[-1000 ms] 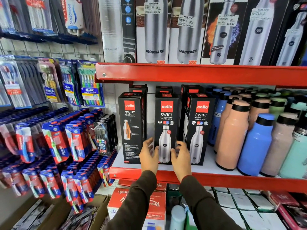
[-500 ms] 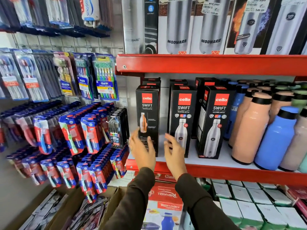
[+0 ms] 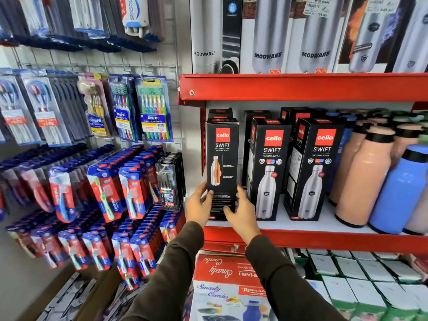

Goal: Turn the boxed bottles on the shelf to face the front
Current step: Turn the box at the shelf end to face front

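Three black Cello Swift bottle boxes stand in the front row of the red-edged shelf (image 3: 312,239). The leftmost box (image 3: 222,158) shows a face with an orange bottle picture and small text. My left hand (image 3: 199,205) grips its lower left side and my right hand (image 3: 242,213) grips its lower right side. The middle box (image 3: 269,167) and the right box (image 3: 317,167) show the silver bottle picture toward me. More black boxes stand behind them, mostly hidden.
Peach and blue loose bottles (image 3: 361,174) crowd the shelf to the right. Toothbrush packs (image 3: 129,181) hang on the wall to the left. Modware boxes (image 3: 268,35) fill the shelf above. Boxed goods (image 3: 231,281) sit below.
Both hands left the middle box and moved left onto the leftmost box, closing on its lower sides. The camera view also shifted left.
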A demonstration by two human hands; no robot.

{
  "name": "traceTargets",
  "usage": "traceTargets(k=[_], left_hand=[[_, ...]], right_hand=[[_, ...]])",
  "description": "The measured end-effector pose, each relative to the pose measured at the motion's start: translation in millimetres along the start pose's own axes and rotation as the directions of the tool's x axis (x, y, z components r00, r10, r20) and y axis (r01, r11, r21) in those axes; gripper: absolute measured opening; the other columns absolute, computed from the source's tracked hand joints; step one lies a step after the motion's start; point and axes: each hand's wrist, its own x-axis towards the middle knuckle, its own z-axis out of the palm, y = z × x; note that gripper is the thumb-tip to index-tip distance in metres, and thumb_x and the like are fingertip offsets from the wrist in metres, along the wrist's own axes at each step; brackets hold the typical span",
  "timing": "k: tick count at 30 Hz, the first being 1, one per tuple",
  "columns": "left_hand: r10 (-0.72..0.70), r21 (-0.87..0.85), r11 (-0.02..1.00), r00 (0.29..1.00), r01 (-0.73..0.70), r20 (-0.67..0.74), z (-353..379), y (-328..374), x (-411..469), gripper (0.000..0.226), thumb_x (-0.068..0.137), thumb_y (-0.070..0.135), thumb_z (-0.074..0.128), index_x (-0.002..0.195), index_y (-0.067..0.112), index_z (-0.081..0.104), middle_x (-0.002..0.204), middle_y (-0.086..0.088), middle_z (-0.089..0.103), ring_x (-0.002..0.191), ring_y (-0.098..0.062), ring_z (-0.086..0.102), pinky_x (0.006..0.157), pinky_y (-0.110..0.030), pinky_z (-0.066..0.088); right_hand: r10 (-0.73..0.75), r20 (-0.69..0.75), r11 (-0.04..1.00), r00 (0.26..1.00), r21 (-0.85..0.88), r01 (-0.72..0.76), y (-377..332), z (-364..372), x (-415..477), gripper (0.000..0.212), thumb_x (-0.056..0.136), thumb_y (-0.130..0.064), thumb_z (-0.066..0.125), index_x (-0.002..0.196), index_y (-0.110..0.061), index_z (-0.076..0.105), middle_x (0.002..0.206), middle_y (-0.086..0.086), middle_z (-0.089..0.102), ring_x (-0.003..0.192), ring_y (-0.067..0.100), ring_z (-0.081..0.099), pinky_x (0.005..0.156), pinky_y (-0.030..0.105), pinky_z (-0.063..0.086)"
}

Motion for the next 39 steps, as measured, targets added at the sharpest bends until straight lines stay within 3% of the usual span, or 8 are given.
traceTargets(k=[5, 12, 15, 18, 21, 26, 33, 39], left_hand=[[0.006, -0.113, 0.994, 1.000, -0.006, -0.001, -10.2, 6.3, 1.9, 0.040, 0.092, 0.015, 0.063, 0.132, 0.014, 0.059, 0.129, -0.002, 0.065, 0.103, -0.010, 0.065, 0.079, -0.002, 0.050], [0.047, -0.136, 0.989, 0.998, -0.052, -0.035, -15.5, 18.1, -0.9, 0.042, 0.081, 0.031, 0.077, 0.122, 0.024, 0.067, 0.116, 0.010, 0.069, 0.092, 0.008, 0.068, 0.079, -0.011, 0.055], [0.126, -0.071, 0.989, 0.990, -0.130, -0.069, -19.3, 18.3, 1.4, 0.030, 0.091, 0.042, 0.062, 0.117, 0.029, 0.067, 0.113, 0.008, 0.071, 0.099, -0.001, 0.068, 0.080, -0.011, 0.054], [0.163, -0.031, 0.986, 0.986, -0.164, -0.040, -22.3, 16.1, 11.5, 0.036, 0.101, 0.033, 0.044, 0.135, 0.025, 0.053, 0.131, 0.004, 0.061, 0.119, -0.006, 0.058, 0.096, -0.009, 0.045], [0.149, -0.004, 0.989, 0.984, -0.149, 0.099, -24.4, 15.7, 23.8, 0.043, 0.104, 0.023, 0.038, 0.146, 0.021, 0.037, 0.141, 0.002, 0.052, 0.128, -0.010, 0.048, 0.109, -0.025, 0.038], [0.105, -0.036, 0.994, 0.983, -0.101, 0.151, -28.7, 13.5, 25.7, 0.042, 0.102, 0.015, 0.042, 0.143, 0.014, 0.033, 0.121, 0.010, 0.052, 0.113, -0.007, 0.053, 0.081, 0.000, 0.044], [0.118, -0.060, 0.992, 0.989, -0.113, 0.087, -30.2, 0.8, 22.6, 0.035, 0.095, 0.025, 0.059, 0.127, 0.021, 0.046, 0.129, 0.006, 0.057, 0.126, -0.011, 0.054, 0.095, -0.020, 0.046], [0.110, -0.085, 0.990, 0.994, -0.111, -0.012, -27.3, -4.9, 18.0, 0.030, 0.090, 0.024, 0.066, 0.118, 0.023, 0.054, 0.128, -0.001, 0.064, 0.122, -0.011, 0.059, 0.099, -0.040, 0.055]], right_hand=[[-0.024, -0.051, 0.999, 0.998, -0.026, 0.023, -7.2, 4.8, 5.6, 0.090, 0.066, -0.027, 0.086, 0.142, -0.027, 0.036, 0.124, -0.005, 0.063, 0.115, 0.009, 0.060, 0.100, 0.029, 0.050], [-0.014, -0.221, 0.999, 0.975, -0.040, 0.005, -19.2, 11.8, 15.0, 0.098, 0.053, -0.060, 0.082, 0.135, -0.030, 0.037, 0.119, -0.004, 0.065, 0.112, 0.017, 0.063, 0.091, 0.042, 0.056], [-0.018, -0.217, 1.000, 0.976, -0.017, 0.015, -21.8, 8.8, 15.2, 0.098, 0.052, -0.051, 0.087, 0.134, -0.030, 0.039, 0.121, -0.003, 0.064, 0.112, 0.017, 0.062, 0.094, 0.040, 0.055], [-0.047, -0.190, 0.999, 0.981, 0.009, 0.049, -24.5, 7.8, 14.0, 0.095, 0.052, -0.040, 0.089, 0.133, -0.031, 0.039, 0.122, -0.003, 0.062, 0.113, 0.017, 0.060, 0.098, 0.040, 0.053], [-0.072, -0.160, 0.997, 0.984, 0.022, 0.077, -28.1, 6.5, 12.9, 0.091, 0.055, -0.032, 0.088, 0.132, -0.033, 0.040, 0.121, -0.005, 0.060, 0.114, 0.014, 0.059, 0.100, 0.037, 0.051], [-0.121, -0.046, 0.993, 0.992, -0.004, 0.121, -26.9, 0.6, 14.8, 0.106, 0.067, -0.027, 0.082, 0.152, -0.034, 0.018, 0.145, -0.005, 0.046, 0.135, 0.011, 0.042, 0.113, 0.034, 0.037], [-0.106, 0.040, 0.994, 0.994, -0.027, 0.107, -20.6, 1.0, 16.0, 0.092, 0.088, -0.019, 0.065, 0.154, -0.037, 0.003, 0.164, -0.003, 0.016, 0.151, 0.014, 0.015, 0.123, 0.042, 0.021], [-0.107, 0.034, 0.994, 0.994, -0.032, 0.108, -21.0, 1.0, 16.5, 0.070, 0.095, -0.009, 0.055, 0.153, -0.029, 0.021, 0.155, -0.001, 0.038, 0.142, 0.015, 0.036, 0.118, 0.032, 0.030]])
